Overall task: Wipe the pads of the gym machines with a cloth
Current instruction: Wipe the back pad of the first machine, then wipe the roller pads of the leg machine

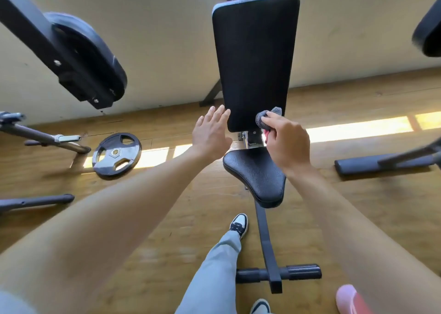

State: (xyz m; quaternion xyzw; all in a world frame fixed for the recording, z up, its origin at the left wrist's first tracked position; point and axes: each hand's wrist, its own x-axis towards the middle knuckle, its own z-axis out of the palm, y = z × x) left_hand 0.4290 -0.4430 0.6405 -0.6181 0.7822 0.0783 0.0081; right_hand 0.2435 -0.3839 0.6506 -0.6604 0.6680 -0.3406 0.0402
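right hand [285,144] grips a bunched grey cloth [266,118], pressing it on the lower right corner of the upright black back pad [255,58] — left hand [210,132] flat, fingers straight, at the pad's lower left edge. seat pad [257,175] lies just below; a weight plate [117,155] on the floor [167,230] to the left.

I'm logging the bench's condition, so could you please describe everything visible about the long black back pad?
The long black rectangular back pad looks like textured vinyl with rounded corners, on a grey metal frame. It stands raised, wider at the top in this view, above the separate black seat pad. The right hand presses a bunched grey cloth on its lower right corner; the open left hand reaches its lower left edge.
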